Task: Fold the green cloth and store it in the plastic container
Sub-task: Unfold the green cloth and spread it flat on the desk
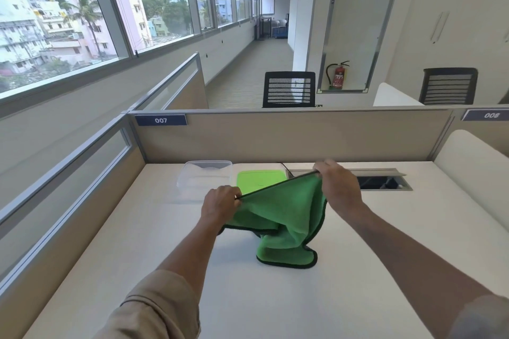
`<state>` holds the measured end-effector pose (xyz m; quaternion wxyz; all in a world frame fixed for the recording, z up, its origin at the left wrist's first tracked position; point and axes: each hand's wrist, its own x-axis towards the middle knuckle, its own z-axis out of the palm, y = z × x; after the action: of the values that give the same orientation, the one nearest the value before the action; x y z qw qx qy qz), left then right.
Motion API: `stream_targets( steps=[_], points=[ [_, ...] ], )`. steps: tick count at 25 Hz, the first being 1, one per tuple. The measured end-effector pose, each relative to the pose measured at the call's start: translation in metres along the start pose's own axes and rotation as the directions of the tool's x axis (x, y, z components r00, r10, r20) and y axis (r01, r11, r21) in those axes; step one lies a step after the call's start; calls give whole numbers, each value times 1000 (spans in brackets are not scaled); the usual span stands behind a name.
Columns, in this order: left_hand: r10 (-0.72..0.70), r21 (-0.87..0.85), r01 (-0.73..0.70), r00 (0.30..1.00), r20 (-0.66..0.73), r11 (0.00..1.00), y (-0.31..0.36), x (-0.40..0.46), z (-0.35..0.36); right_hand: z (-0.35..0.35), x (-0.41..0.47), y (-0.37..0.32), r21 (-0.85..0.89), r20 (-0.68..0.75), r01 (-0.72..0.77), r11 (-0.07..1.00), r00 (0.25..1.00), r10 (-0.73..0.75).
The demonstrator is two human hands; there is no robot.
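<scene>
The green cloth (286, 215) with a dark hem hangs above the white desk, its top edge pulled taut between my two hands. My left hand (220, 202) pinches one upper corner and my right hand (337, 187) pinches the other, slightly higher and farther away. The cloth's lower part droops and rests crumpled on the desk. Behind the cloth, the clear plastic container (203, 180) stands open at the far left of the desk. Its green lid (259, 180) lies flat just to the right, partly hidden by the cloth.
The white desk (385, 256) is enclosed by beige partitions at the back and left. An open cable tray (382, 181) is set into the desk's far right. A curved white divider (473, 173) borders the right side.
</scene>
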<state>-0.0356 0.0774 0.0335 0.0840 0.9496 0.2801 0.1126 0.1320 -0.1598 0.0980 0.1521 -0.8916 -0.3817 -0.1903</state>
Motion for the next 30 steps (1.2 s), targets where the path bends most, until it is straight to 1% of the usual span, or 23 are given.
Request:
stream_targets(
  steps=[4, 8, 11, 14, 18, 20, 23, 25, 26, 28, 30],
  points=[
    [-101, -37, 98, 992, -75, 994, -20, 8, -26, -15, 18, 16, 9, -107, -22, 1000, 994, 23],
    [-133, -68, 121, 966, -221, 990, -17, 20, -58, -32, 34, 23, 33, -190, -20, 999, 981, 26],
    [-124, -98, 97, 933, -338, 990, -7, 36, -86, -45, 48, 25, 40, -262, -28, 999, 964, 37],
    [-106, -150, 42, 890, -443, 988, -6, 48, -110, -56, 60, 28, 52, -327, -36, 998, 944, 51],
    [-45, -121, -32, 809, -586, 992, -1, 41, -128, -72, 58, 29, 92, -455, -29, 995, 888, 68],
    [-32, -131, -64, 782, -622, 989, -2, 28, -127, -75, 43, 27, 127, -489, -33, 991, 868, 91],
    [33, -172, -178, 780, -625, 969, -17, -3, -111, -65, -1, 27, 186, -470, -54, 981, 872, 137],
    [101, -218, -272, 810, -577, 937, -31, -31, -89, -48, -41, 30, 214, -409, -86, 973, 897, 170],
    [116, -251, -287, 839, -532, 924, -36, -47, -75, -38, -62, 33, 222, -362, -112, 969, 913, 188],
    [106, -315, -254, 902, -420, 914, -46, -81, -45, -16, -102, 41, 235, -237, -178, 955, 943, 234],
    [52, -388, -173, 952, -303, 905, -54, -112, -15, 3, -136, 51, 252, -107, -265, 931, 948, 299]
  ],
)
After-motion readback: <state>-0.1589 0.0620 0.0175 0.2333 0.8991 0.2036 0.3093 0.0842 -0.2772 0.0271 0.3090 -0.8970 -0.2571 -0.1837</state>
